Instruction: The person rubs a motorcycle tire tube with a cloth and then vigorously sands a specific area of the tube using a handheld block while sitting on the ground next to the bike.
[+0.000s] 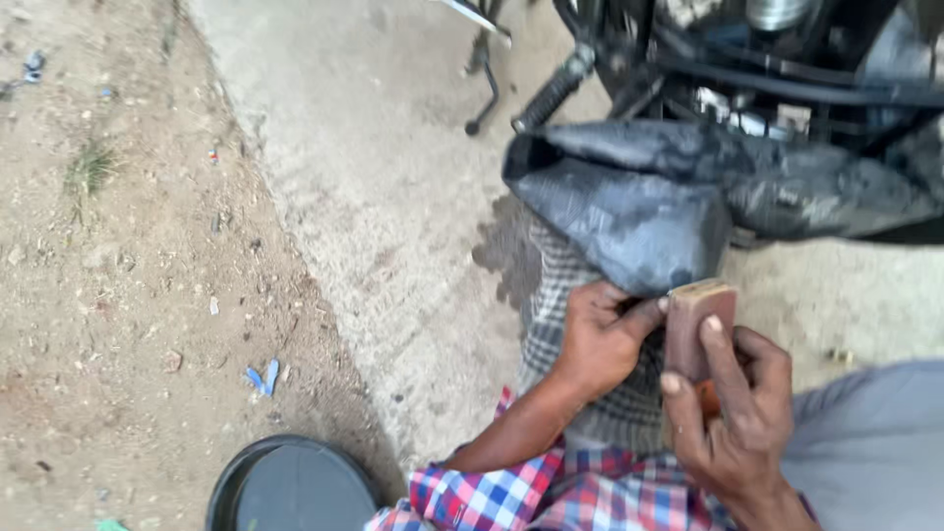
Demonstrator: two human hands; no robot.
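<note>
At the lower left of the frame sits a round black basin of still water (291, 486) on the bare brown dirt ground (118, 295), well apart from both hands. Right of it a pale concrete slab (393, 246) runs up the middle of the frame, with a dark wet patch just left of a grey checked cloth (553, 285). Lying over that cloth is a limp black rubber inner tube (639, 211), its long axis running from centre frame toward the upper right, where it passes under the dark frame of a motorcycle (747, 69). The left hand (600, 339), coming out of a red, blue and white plaid sleeve (492, 492), is curled with the thumb pressed down on the lower fold of the tube, pinning it in place. Just right of it, touching or nearly touching that thumb, the right hand (733, 413) is closed around a small reddish-brown rectangular block (696, 329), 1 finger laid up its face, the block held upright with its top end against the tube's lower edge. The tube thus lies above and slightly left of the block, and the right hand is the nearer of the 2 to that edge.
</note>
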